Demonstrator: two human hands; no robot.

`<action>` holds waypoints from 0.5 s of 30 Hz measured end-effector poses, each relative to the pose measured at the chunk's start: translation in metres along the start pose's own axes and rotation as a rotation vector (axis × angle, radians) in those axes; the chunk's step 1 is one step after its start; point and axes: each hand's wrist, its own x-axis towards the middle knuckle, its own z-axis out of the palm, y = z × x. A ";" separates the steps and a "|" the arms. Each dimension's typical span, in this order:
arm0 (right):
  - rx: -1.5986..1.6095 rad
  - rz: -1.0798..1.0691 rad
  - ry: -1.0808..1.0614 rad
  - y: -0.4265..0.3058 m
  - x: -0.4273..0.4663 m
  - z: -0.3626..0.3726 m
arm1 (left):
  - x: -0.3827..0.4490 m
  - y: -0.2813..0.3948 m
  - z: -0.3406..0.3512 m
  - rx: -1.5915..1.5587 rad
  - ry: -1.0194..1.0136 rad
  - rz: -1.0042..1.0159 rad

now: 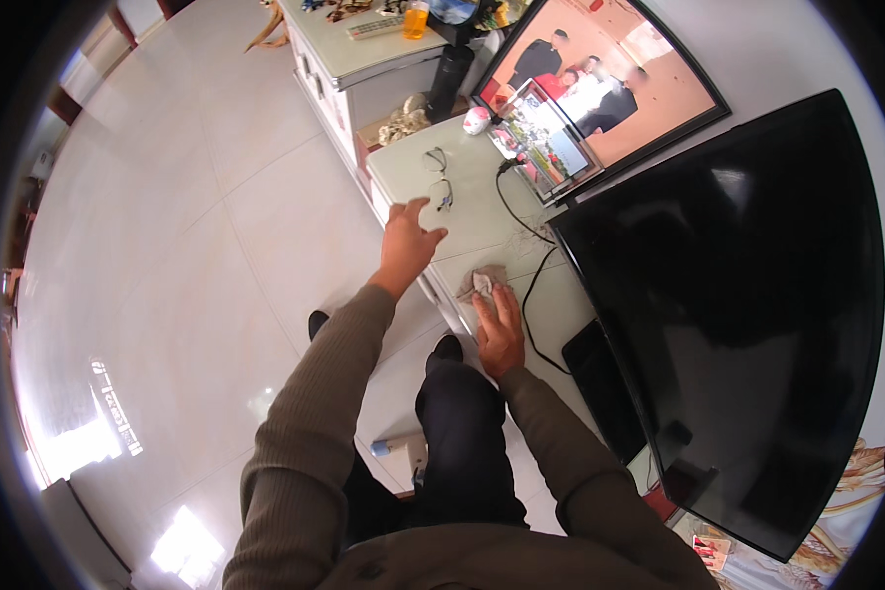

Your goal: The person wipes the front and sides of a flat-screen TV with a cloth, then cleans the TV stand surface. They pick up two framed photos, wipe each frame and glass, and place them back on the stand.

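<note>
My right hand (499,332) presses its fingertips on a crumpled, greyish cloth (483,283) that lies on the pale top of a low cabinet (472,221). Over the cabinet's front edge, my left hand (411,240) is held with fingers apart and nothing in it. Just beyond its fingertips lies a pair of thin-framed eyeglasses (438,179), with the temples partly hard to make out. A black cable (529,310) runs along the top to the right of the cloth, and another black cord (515,210) with a plug lies farther back.
A large flat-screen television (745,317) stands along the right. Behind the eyeglasses are a clear-framed display (549,140), a small pink-and-white object (476,120) and a large framed photograph (612,74). A taller cabinet (369,55) at the back bears a cup of orange liquid (415,21).
</note>
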 end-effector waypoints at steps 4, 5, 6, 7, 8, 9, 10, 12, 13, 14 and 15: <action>0.017 0.020 0.006 0.000 -0.002 0.000 | 0.048 0.010 0.030 0.174 -0.055 -0.069; 0.015 0.025 0.007 0.001 -0.002 -0.001 | 0.054 0.011 0.034 0.203 -0.055 -0.052; 0.020 0.024 0.013 0.001 -0.001 0.000 | 0.062 0.011 0.033 0.240 -0.106 -0.054; 0.027 0.022 0.020 0.001 -0.001 0.001 | 0.067 0.012 0.034 0.276 -0.155 -0.056; 0.019 0.024 0.019 0.001 -0.001 0.000 | 0.064 0.013 0.037 0.272 -0.138 -0.034; 0.024 0.016 0.027 0.000 0.000 0.001 | 0.061 0.012 0.038 0.274 -0.111 -0.011; 0.022 0.012 0.039 0.001 0.001 0.003 | 0.057 0.012 0.042 0.272 -0.087 0.017; 0.020 0.012 0.044 0.002 0.001 0.004 | 0.035 0.021 0.064 0.271 -0.090 0.052; 0.015 0.017 0.037 0.003 0.001 0.003 | 0.024 0.031 0.078 0.264 -0.117 0.034; 0.009 0.021 0.031 0.005 0.002 0.003 | 0.015 0.044 0.091 0.264 -0.157 0.022; 0.014 0.018 0.040 0.007 0.002 0.003 | 0.004 0.057 0.104 0.264 -0.196 0.005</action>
